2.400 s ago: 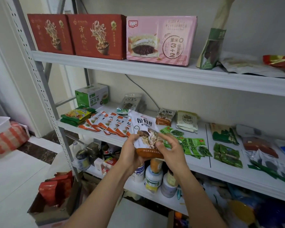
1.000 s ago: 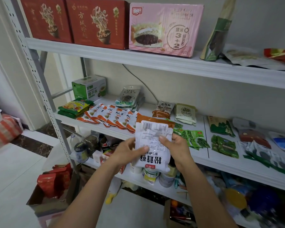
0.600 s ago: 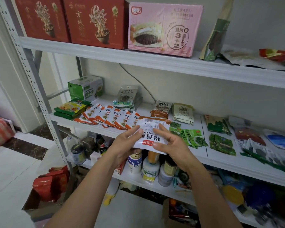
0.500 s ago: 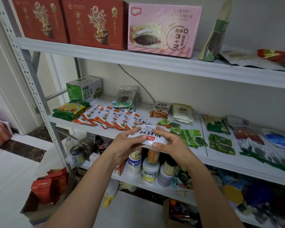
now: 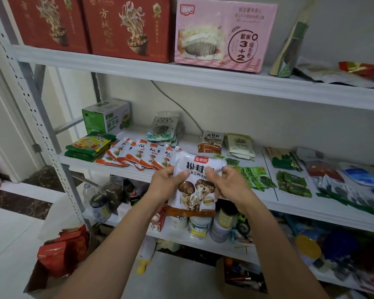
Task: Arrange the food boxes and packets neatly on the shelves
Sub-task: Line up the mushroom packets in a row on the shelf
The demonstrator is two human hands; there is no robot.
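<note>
Top shelf (image 5: 138, 67), left: red noodle boxes (image 5: 125, 26), two side by side; pink cake box (image 5: 222, 35) touching the right one.

Middle shelf (image 5: 268, 203), left end: green carton (image 5: 107, 117) at back, stack of green-yellow packets (image 5: 89, 146) in front of it. Next: fanned row of white-and-orange packets (image 5: 138, 157), overlapping, lying flat.

Left hand (image 5: 165, 183) grasps the left edge of a mushroom packet (image 5: 195, 190), thumb on printed face, fingers behind. Packet upright, face to camera, held at the middle shelf's front edge just right of the row. Contact with shelf: cannot tell.

Right hand (image 5: 231, 184) grasps the packet's right edge the same way.

Green seaweed packets (image 5: 257, 176) lie flat just beyond the right hand.
</note>
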